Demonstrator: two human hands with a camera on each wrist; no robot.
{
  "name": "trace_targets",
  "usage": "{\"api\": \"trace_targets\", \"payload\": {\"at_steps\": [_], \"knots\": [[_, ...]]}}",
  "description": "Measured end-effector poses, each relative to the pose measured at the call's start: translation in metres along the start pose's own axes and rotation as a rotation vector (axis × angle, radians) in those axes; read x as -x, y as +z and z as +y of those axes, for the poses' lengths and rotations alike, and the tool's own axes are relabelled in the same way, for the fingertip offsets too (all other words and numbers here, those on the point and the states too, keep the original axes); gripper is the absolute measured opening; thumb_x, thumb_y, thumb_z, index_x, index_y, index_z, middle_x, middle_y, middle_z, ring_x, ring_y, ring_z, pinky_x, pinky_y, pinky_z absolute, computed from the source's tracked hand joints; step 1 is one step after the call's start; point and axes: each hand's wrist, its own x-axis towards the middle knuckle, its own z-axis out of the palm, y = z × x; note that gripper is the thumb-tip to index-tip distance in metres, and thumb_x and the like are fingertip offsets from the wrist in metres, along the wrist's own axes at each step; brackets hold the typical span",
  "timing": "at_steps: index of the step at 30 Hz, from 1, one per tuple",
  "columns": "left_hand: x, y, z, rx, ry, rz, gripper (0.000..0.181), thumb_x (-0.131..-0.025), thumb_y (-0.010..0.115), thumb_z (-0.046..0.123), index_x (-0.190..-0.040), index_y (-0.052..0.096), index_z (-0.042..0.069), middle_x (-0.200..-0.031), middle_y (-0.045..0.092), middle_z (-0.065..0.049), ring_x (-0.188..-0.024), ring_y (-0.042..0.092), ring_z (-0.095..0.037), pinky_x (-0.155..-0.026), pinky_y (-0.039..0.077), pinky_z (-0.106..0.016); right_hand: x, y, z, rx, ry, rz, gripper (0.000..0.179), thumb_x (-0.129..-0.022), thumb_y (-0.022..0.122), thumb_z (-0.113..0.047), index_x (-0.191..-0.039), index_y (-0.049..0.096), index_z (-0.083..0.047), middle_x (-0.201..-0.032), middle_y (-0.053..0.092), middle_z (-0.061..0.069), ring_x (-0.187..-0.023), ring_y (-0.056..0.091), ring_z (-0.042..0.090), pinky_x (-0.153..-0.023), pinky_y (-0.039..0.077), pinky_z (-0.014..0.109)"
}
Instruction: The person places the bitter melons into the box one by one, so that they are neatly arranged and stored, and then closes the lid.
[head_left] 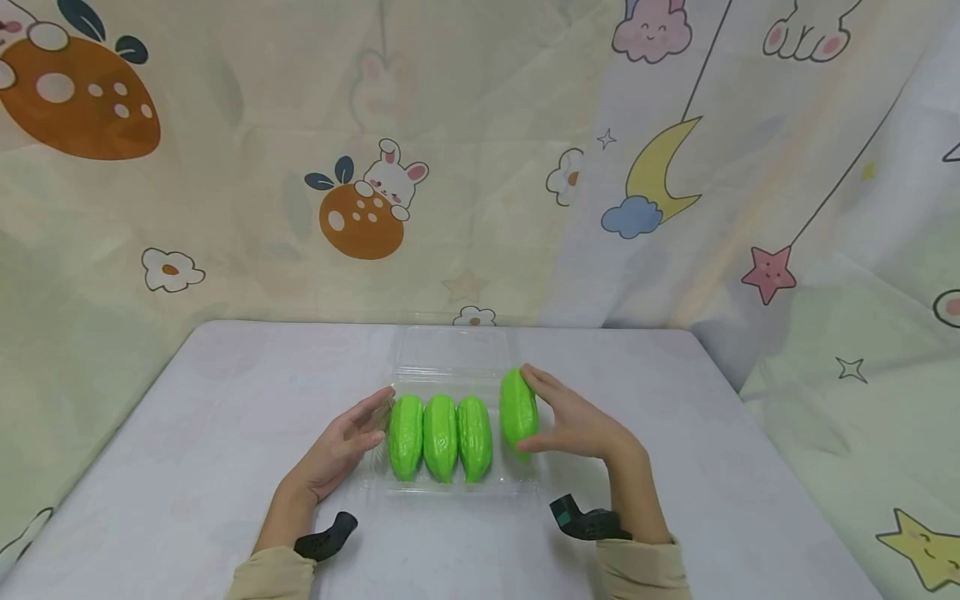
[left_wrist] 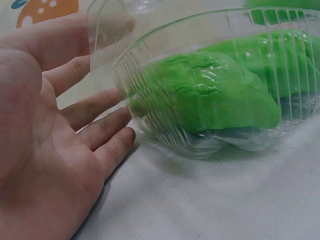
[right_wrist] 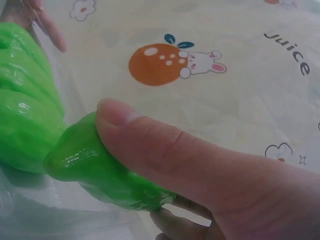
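Three glossy green ridged fruits (head_left: 441, 437) lie side by side in a clear plastic clamshell box (head_left: 450, 491). A fourth green fruit (head_left: 516, 408) is held by my right hand (head_left: 581, 423) above the right part of the box, thumb on the near end and fingers at the far end. In the right wrist view the thumb presses on this fruit (right_wrist: 85, 155); its lower side is partly hidden. My left hand (head_left: 341, 450) is at the box's left side with fingers extended. In the left wrist view, its fingertips touch or nearly touch the ribbed wall (left_wrist: 150, 110).
The hinged lid (head_left: 453, 350) lies folded back behind the box. A white-covered table (head_left: 225, 417) carries everything. Behind it hangs a printed cloth (head_left: 480, 167) with cartoon rabbits, stars and a moon. Black wrist cameras (head_left: 588, 522) sit on both forearms.
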Motion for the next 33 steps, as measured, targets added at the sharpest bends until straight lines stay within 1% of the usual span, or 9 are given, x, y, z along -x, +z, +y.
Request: {"api": "trace_targets", "payload": {"at_steps": [5,9,15,23,26,33], "knots": [[0.000,0.000,0.000,0.004,-0.008,0.002,0.064,-0.091,0.055,0.008,-0.149,0.029,0.017,-0.159,0.020,-0.001,-0.149,0.008,-0.027,-0.118,0.002,-0.056,-0.004,0.005,-0.001,-0.004,0.016,-0.011,0.109,-0.069,0.081,-0.044,-0.153,0.017,-0.013,-0.160,0.016,0.002,-0.147,0.016,0.023,-0.117,0.024,0.048],[0.000,0.000,-0.001,0.006,-0.014,0.004,0.064,-0.091,0.056,0.009,-0.149,0.029,0.018,-0.159,0.020,-0.001,-0.149,0.008,-0.026,-0.118,0.002,-0.056,-0.007,0.009,-0.002,-0.002,0.032,-0.027,0.110,-0.069,0.082,-0.044,-0.153,0.017,-0.015,-0.160,0.015,0.000,-0.147,0.016,0.021,-0.117,0.024,0.046],[0.000,-0.001,-0.001,0.007,-0.010,-0.001,0.064,-0.091,0.055,0.009,-0.149,0.029,0.018,-0.159,0.019,-0.001,-0.149,0.008,-0.027,-0.117,0.001,-0.057,-0.008,0.012,-0.003,0.004,0.003,-0.033,0.112,-0.068,0.083,-0.045,-0.152,0.017,-0.010,-0.159,0.017,0.006,-0.147,0.017,0.025,-0.117,0.024,0.047],[-0.001,-0.001,-0.002,0.009,-0.008,0.002,0.064,-0.091,0.056,0.010,-0.149,0.030,0.018,-0.159,0.020,-0.001,-0.149,0.008,-0.027,-0.117,0.000,-0.058,-0.009,0.014,-0.008,0.030,-0.007,-0.042,0.111,-0.068,0.085,-0.035,-0.152,0.018,-0.008,-0.159,0.019,0.008,-0.147,0.017,0.025,-0.118,0.023,0.046],[-0.001,-0.001,-0.003,0.009,-0.007,0.001,0.064,-0.091,0.055,0.010,-0.149,0.030,0.018,-0.159,0.020,-0.002,-0.149,0.009,-0.027,-0.117,-0.001,-0.059,-0.009,0.015,-0.010,0.050,0.003,-0.054,0.110,-0.068,0.085,-0.033,-0.152,0.018,-0.009,-0.159,0.017,0.007,-0.147,0.018,0.025,-0.117,0.025,0.046],[-0.001,-0.001,-0.001,0.009,-0.005,-0.001,0.064,-0.091,0.055,0.009,-0.149,0.029,0.018,-0.159,0.020,-0.003,-0.148,0.010,-0.028,-0.116,-0.001,-0.059,-0.011,0.018,-0.014,0.095,0.033,-0.074,0.109,-0.068,0.085,-0.033,-0.152,0.020,-0.012,-0.160,0.016,0.004,-0.145,0.022,0.026,-0.113,0.032,0.046]]}}
